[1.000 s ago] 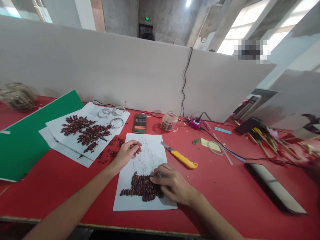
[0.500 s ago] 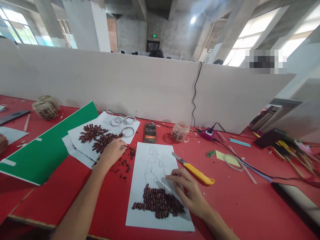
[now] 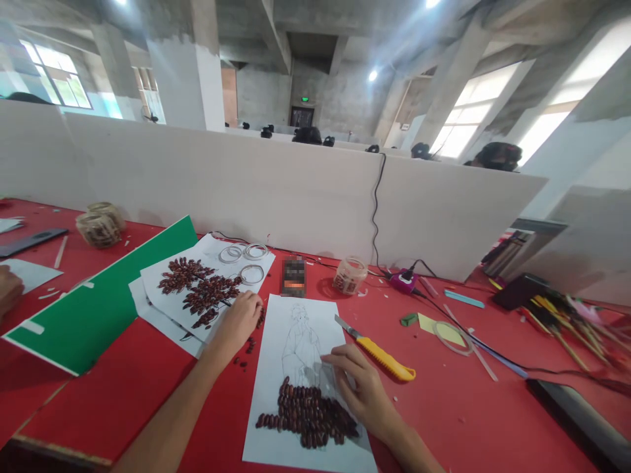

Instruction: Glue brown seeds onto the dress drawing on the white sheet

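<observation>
A white sheet [image 3: 276, 407] with a line drawing of a figure lies on the red table [image 3: 453, 407]. Dark red seeds [image 3: 308, 415] cover the lower part of the drawing. My right hand [image 3: 362, 387] rests on the sheet beside the seeds, fingers curled and pinched together near the drawing. My left hand [image 3: 236, 323] reaches to the loose seeds [image 3: 249, 345] scattered left of the sheet, fingers bent down over them. What either hand holds is hidden.
A second sheet with a seed tree [image 3: 197, 292] and tape rings [image 3: 251, 272] lies beside a green board [image 3: 93, 302]. A yellow utility knife [image 3: 382, 355] lies right of the drawing. A small jar [image 3: 349, 274], a phone [image 3: 294, 276], cables and sticks [image 3: 572, 328] lie further back.
The camera has tilted up. My left hand moved from the top of the drawing out to the loose seeds. My right hand shifted off the seeds to the drawing's right side.
</observation>
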The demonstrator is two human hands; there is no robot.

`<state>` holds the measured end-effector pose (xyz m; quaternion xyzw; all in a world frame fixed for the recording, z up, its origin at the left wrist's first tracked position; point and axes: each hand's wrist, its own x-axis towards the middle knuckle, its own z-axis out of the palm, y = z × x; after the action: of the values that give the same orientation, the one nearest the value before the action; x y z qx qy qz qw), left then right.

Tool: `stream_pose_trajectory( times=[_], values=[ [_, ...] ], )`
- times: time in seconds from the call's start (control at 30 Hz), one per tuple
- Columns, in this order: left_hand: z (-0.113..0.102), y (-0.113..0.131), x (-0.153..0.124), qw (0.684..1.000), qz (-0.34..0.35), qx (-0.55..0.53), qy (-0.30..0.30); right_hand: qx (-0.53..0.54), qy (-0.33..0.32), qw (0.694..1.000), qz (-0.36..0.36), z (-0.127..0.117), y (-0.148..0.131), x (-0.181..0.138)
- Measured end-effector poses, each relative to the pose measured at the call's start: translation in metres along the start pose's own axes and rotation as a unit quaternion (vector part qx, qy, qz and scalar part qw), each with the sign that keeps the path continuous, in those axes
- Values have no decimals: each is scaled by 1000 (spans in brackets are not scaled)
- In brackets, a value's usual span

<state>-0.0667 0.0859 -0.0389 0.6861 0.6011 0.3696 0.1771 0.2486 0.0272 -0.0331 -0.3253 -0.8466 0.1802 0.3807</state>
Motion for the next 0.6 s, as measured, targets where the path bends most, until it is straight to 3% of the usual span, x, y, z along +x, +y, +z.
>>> stream_pose_trajectory(
  times=[0.07, 0.17, 0.23, 0.33, 0.43, 0.6],
  values=[
    [15, 20, -5, 986, -19, -153, -55, -7, 36, 999, 16, 4, 0, 8],
    [42, 49, -14, 909, -78, -369, -178, -5, 73, 997, 24, 14, -1, 23],
    [57, 62, -21, 862, -117, -457, -185, 12, 69, 997, 21, 21, -1, 31],
    [68, 70, -27, 818, -154, -534, -150, 35, 77, 996, 30, 30, -2, 37],
    [68, 68, -30, 811, -163, -544, -141, 44, 91, 994, 48, 34, -2, 37],
    [59, 65, -31, 849, -146, -484, -152, 61, 91, 991, 77, 32, -6, 35]
  ],
)
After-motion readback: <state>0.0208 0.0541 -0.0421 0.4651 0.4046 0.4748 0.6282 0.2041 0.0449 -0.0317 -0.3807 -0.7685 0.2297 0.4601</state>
